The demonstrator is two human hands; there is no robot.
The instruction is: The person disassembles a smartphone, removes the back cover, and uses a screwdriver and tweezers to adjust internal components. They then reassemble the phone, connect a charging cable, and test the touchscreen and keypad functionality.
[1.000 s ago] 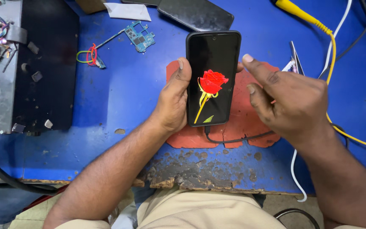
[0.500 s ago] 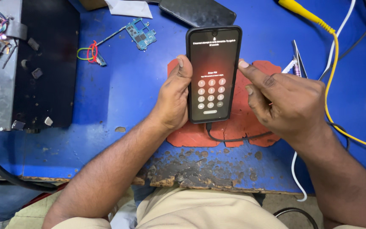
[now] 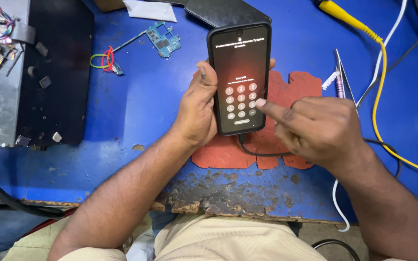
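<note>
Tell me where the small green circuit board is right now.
The green circuit board lies on the blue table at upper left, just left of the phone, beside looped coloured wires.

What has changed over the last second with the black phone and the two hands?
The black smartphone switched from a red rose picture to a keypad lock screen. The right hand swung in from beside the phone, and its index fingertip now touches the keypad's right column. The left hand grips the phone's left edge as before, the cable stays plugged in below, and the red rubber mat has not moved.
</note>
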